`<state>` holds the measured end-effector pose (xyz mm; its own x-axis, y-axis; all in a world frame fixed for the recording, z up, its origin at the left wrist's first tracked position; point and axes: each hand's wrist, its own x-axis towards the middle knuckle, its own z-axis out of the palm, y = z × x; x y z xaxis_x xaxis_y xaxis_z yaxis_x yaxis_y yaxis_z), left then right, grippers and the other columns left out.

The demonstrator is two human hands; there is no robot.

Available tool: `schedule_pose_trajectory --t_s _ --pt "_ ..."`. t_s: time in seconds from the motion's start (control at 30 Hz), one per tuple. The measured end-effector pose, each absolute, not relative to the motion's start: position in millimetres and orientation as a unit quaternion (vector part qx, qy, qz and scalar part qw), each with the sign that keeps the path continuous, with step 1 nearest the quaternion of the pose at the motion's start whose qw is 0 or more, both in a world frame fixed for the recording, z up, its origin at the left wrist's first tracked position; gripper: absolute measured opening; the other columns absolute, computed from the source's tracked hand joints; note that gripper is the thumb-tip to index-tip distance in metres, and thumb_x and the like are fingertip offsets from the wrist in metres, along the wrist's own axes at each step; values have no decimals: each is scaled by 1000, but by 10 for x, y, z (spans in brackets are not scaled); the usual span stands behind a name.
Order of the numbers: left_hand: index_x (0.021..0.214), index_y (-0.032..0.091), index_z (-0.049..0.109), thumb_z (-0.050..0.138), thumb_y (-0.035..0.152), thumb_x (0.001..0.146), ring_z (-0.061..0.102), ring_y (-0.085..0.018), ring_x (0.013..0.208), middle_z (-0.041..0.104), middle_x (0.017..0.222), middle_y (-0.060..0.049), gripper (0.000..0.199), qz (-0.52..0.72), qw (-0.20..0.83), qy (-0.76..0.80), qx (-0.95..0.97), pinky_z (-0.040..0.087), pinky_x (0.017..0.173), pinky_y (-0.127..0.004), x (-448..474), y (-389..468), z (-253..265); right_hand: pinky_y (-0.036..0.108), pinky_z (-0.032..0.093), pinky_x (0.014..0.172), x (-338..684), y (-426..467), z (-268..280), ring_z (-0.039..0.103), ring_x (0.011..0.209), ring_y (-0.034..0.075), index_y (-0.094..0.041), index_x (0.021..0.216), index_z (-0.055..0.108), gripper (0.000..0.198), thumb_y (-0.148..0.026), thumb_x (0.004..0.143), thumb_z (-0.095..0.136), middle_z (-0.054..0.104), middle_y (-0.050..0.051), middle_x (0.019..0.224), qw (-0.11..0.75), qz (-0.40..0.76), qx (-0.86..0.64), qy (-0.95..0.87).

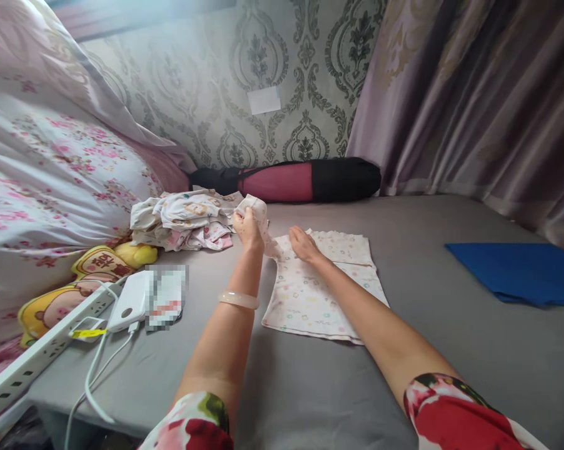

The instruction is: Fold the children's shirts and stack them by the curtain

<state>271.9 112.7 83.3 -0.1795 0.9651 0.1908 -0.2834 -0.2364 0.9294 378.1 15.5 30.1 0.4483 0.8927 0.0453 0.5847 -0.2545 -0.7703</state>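
Note:
A small white printed shirt [305, 300] lies spread on the grey bed sheet, its hem towards me. My left hand [248, 228] pinches the sleeve on the shirt's left side and lifts it off the bed. On the upper left part of the shirt rests my right hand [303, 245], side-on, with its fingers stretched out against the cloth. At the shirt's right side a strip of the cloth lies folded inward. Just beyond my left hand is a heap of crumpled small clothes [188, 215], pale with coloured prints.
A folded blue cloth [516, 272] lies at the right. At the left are a white power strip [42, 344], a white power bank [130, 301] with cables, a blurred packet [167, 297] and yellow plush toys [99, 262]. A black and dark pink long bag [282, 181] lies along the wall.

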Motion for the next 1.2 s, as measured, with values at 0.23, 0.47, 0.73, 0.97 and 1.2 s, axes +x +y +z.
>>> schedule_pose_trajectory --t_s 0.23,0.47,0.73,0.97,1.2 --pt "82 19 50 47 21 88 58 -13 78 56 78 1 8 618 444 391 517 48 80 -26 3134 772 625 33 54 83 4096 -276 399 69 96 18 -11 116 54 37 -20 93 27 67 18 117 570 378 -692 -232" --pt "90 19 56 42 20 91 61 -15 84 62 84 -2 13 533 441 349 632 49 84 -29 3453 310 289 37 56 76 4245 -489 261 69 80 21 -14 105 53 31 -30 98 27 70 15 90 678 492 -540 -82" --pt "122 17 56 46 40 95 59 -23 119 64 124 -14 37 392 437 289 756 45 102 -37 3482 6 86 36 57 74 4286 -529 288 69 89 23 -18 100 58 49 -50 99 20 72 11 91 690 493 -513 -131" --pt "122 16 55 35 25 97 61 -22 113 66 121 -12 34 460 249 377 764 44 100 -35 3263 125 141 35 59 76 4278 -503 267 69 85 20 -16 95 60 20 -8 84 46 72 6 84 721 488 -485 -78" --pt "124 18 56 39 9 88 64 -26 104 69 113 -13 40 362 207 527 741 46 90 -37 3097 252 128 35 61 73 4444 -546 282 70 84 20 -16 88 59 22 -2 75 47 71 6 78 735 411 -537 -54"
